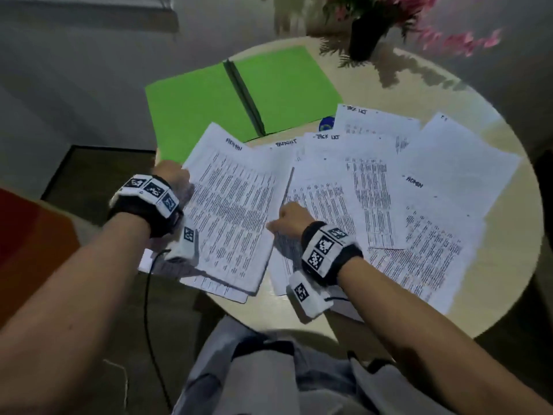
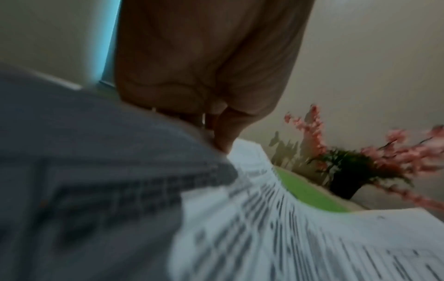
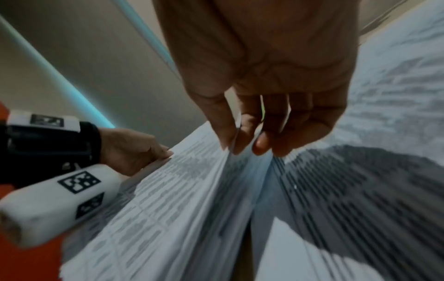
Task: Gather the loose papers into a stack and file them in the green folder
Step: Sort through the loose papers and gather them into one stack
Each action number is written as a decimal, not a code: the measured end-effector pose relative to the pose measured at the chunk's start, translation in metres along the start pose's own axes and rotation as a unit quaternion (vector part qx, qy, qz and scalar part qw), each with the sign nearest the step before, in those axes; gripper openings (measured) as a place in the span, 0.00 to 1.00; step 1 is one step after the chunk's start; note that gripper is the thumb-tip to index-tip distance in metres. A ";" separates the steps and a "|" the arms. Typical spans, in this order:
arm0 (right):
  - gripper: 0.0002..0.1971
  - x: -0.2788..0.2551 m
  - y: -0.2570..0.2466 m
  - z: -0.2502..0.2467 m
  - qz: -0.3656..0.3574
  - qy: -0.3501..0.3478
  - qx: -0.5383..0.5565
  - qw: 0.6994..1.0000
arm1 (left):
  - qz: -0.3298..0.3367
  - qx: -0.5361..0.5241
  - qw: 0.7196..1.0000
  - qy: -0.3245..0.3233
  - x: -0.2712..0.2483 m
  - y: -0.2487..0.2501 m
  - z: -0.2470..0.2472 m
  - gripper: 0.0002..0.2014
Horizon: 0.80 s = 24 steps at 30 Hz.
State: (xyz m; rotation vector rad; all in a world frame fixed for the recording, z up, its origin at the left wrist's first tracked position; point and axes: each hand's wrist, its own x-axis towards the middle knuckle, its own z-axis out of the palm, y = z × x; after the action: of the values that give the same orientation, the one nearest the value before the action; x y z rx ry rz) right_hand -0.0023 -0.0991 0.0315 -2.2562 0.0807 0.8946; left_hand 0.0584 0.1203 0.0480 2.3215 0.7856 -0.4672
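Left grip (image 1: 172, 175) clamped on the far left edge of a small sheaf of papers (image 1: 230, 205), thumb on top as the right wrist view shows, the sheaf lifted slightly off the worktop (image 1: 508, 265). Right grip (image 1: 288, 215) pinching the near edge of a neighbouring sheet (image 1: 317, 199), fingertips (image 3: 261, 146) curled down onto the paper with the thumb closing against them.

Remaining papers (image 1: 434, 235) fanned loosely across the right half of the round worktop, overlapping one another, headings reading in several directions. Green folder (image 1: 239, 97) lying open and flat at the far left, both leaves bare, its near edge tucked under the top of the held sheaf. A small blue round object (image 1: 327, 123) peeking out between folder and papers; too covered to identify. Potted plant with pink blossoms (image 1: 368, 31) standing at the far edge.

Step in hand, by the look of it: gathering, barely begun, only a few sheets collected on the left and most still spread out.

Next move likely calls for sliding the pinched sheet leftward onto the sheaf, then sweeping in the rest from the right. Thin paper, so a light pinch and low drag to avoid creasing or scattering sheets off the rim. Squaring the edges needed before laying the stack in the folder.
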 end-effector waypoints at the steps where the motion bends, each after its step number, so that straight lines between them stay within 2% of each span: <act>1: 0.18 0.002 0.001 0.009 0.020 -0.011 -0.022 1.000 | -0.013 0.059 0.998 -0.015 0.005 -0.012 0.003 0.18; 2: 0.11 0.002 0.000 0.017 0.035 -0.020 -0.039 0.998 | -0.026 0.085 0.996 -0.026 0.006 -0.021 0.005 0.19; 3: 0.10 0.001 0.000 0.023 0.042 -0.018 -0.048 0.998 | -0.028 0.105 0.994 -0.033 0.008 -0.030 0.008 0.21; 5: 0.25 0.001 -0.002 0.035 0.065 -0.004 -0.058 0.996 | -0.025 0.128 0.991 -0.033 0.002 -0.036 0.018 0.29; 7: 0.31 0.003 -0.005 0.044 0.065 -0.001 -0.048 0.997 | -0.035 0.144 0.988 -0.034 -0.003 -0.037 0.033 0.35; 11: 0.29 0.007 -0.008 0.038 0.044 -0.016 -0.052 0.998 | -0.040 0.194 0.980 -0.018 -0.020 -0.024 0.050 0.32; 13: 0.24 0.011 0.002 0.021 0.033 0.008 -0.034 0.999 | -0.047 0.184 0.982 0.011 -0.019 -0.023 0.053 0.34; 14: 0.22 0.012 0.009 0.009 0.038 0.039 -0.008 0.999 | -0.039 0.170 0.984 0.022 -0.020 -0.021 0.054 0.36; 16: 0.20 0.016 0.026 -0.017 0.069 0.142 0.037 0.987 | 0.004 0.159 0.987 0.030 -0.023 -0.013 0.058 0.39; 18: 0.27 0.015 0.045 -0.039 0.139 0.249 0.024 0.958 | 0.064 0.164 0.984 0.001 -0.034 0.000 0.066 0.41; 19: 0.32 0.013 0.053 -0.046 0.178 0.277 0.013 0.944 | 0.091 0.165 0.982 -0.020 -0.042 0.006 0.074 0.44; 22: 0.39 0.008 0.068 -0.052 0.239 0.259 0.039 0.935 | 0.128 0.174 0.972 -0.087 -0.065 0.021 0.103 0.51; 24: 0.33 0.011 0.076 -0.048 0.206 0.220 0.067 0.951 | 0.123 0.204 0.966 -0.101 -0.071 0.025 0.122 0.53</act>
State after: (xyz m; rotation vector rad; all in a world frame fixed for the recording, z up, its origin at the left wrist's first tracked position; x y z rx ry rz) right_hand 0.0116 -0.1841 0.0048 -2.3066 0.8137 0.5454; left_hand 0.0054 -0.0057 0.0052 2.6457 0.3164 -0.7975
